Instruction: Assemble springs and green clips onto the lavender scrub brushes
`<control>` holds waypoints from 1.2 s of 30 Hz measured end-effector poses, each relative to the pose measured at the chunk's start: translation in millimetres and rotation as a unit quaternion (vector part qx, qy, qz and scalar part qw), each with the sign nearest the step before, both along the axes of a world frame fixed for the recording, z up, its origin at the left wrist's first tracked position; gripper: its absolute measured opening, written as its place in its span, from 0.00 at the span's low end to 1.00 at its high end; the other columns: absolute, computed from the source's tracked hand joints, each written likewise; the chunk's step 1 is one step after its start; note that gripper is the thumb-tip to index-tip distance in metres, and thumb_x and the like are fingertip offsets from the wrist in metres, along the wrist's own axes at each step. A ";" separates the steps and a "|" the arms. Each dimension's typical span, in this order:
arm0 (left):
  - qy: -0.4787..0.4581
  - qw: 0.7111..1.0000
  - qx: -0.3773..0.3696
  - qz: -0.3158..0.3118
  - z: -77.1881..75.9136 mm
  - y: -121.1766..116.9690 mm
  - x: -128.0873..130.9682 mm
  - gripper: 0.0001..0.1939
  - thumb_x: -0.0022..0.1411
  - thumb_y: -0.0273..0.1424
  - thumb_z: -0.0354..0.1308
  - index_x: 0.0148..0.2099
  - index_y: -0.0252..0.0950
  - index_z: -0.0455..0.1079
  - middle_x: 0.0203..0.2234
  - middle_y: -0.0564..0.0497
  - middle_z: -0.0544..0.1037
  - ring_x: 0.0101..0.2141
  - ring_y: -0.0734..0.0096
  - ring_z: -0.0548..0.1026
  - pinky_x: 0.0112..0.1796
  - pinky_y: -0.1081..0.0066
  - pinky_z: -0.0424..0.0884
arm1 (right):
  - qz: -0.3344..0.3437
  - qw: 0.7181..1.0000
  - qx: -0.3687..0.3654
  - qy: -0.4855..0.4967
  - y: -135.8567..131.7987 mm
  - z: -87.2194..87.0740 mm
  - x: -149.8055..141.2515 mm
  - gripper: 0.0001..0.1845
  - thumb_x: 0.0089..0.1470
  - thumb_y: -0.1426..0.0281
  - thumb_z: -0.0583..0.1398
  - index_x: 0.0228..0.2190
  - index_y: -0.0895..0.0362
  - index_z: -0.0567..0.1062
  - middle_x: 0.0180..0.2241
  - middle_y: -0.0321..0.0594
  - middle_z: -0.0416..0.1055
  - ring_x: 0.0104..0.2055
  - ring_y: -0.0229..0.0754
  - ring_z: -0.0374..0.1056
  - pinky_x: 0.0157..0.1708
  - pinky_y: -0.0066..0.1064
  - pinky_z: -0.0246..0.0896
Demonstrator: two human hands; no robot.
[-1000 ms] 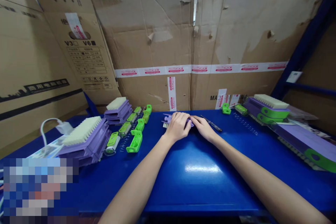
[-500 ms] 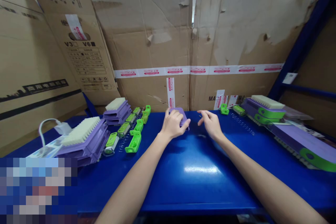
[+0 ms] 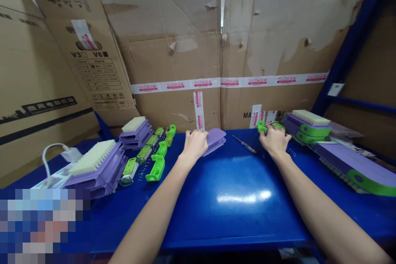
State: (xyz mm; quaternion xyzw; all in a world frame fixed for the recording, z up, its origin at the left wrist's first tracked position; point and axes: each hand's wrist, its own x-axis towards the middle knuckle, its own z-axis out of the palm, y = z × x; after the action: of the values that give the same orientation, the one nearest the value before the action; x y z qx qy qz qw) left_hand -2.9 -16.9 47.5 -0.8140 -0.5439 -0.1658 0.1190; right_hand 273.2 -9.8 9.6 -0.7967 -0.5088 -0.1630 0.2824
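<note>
My left hand (image 3: 194,143) grips a purple brush body (image 3: 215,138), holding it tilted above the blue table (image 3: 229,189) with its back facing up. My right hand (image 3: 274,140) has reached to the right and rests with curled fingers on small green plastic parts (image 3: 262,126) near the back wall. Whether the fingers have closed on one of them is hidden. A small dark screwdriver (image 3: 245,144) lies on the table between my two hands.
Stacks of purple brushes with white bristles (image 3: 95,164) and a row of green clips (image 3: 157,165) lie at left. More purple and green brushes (image 3: 311,126) lie in a row at right. Cardboard boxes (image 3: 176,49) wall the back and left. A white cable (image 3: 52,152) lies far left.
My left hand lifted the purple brush body off the table and turned it over. My right hand let go of it and moved right to the green parts.
</note>
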 end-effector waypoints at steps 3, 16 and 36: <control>0.025 0.999 0.040 -0.010 -4.5 -4.6 7.4 0.20 0.64 0.42 0.44 0.44 0.35 0.71 0.38 0.41 0.77 0.42 0.57 0.72 0.49 0.54 0.56 | -0.036 0.999 -0.034 0.005 0.1 -5.0 10.8 0.21 0.52 0.67 0.49 0.43 0.61 0.73 0.44 0.57 0.70 0.48 0.60 0.60 0.43 0.55 0.51; 0.045 0.994 0.092 -0.032 -31.5 10.0 8.8 0.22 0.62 0.44 0.47 0.49 0.33 0.66 0.47 0.37 0.72 0.49 0.53 0.68 0.56 0.49 0.48 | -0.077 0.994 -0.068 -0.027 17.3 -17.7 32.1 0.21 0.51 0.72 0.49 0.43 0.65 0.73 0.45 0.61 0.68 0.48 0.60 0.59 0.42 0.55 0.51; 0.048 0.993 0.104 -0.037 -37.5 15.2 6.9 0.23 0.63 0.43 0.46 0.51 0.31 0.65 0.48 0.35 0.71 0.50 0.51 0.66 0.55 0.49 0.51 | -0.034 0.989 -0.110 -0.089 45.7 -1.5 76.9 0.19 0.46 0.74 0.55 0.41 0.63 0.75 0.37 0.62 0.72 0.44 0.62 0.64 0.35 0.43 0.53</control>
State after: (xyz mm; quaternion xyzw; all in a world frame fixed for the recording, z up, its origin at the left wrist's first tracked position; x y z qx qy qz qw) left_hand 4.0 -1.8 10.0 -0.8235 -0.4872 -0.1867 0.2225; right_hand 350.1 35.9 8.0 -0.8223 -0.5192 -0.1855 0.1411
